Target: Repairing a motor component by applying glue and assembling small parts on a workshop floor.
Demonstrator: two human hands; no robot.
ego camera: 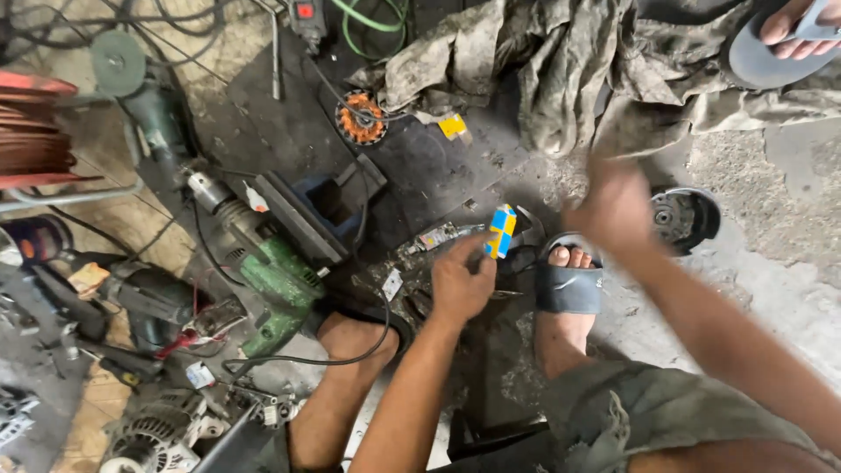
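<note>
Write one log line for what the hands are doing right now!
left hand: pinching small blue-and-yellow packet | right hand: blurred, raised, empty | nearby: green power drill

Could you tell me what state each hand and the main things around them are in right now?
left hand: pinching a small blue and yellow packet.
right hand: raised, motion-blurred, apparently empty.
green power drill: lying on its side on the floor.
orange wound coil: lying flat.
dirty cloth: crumpled.
</note>
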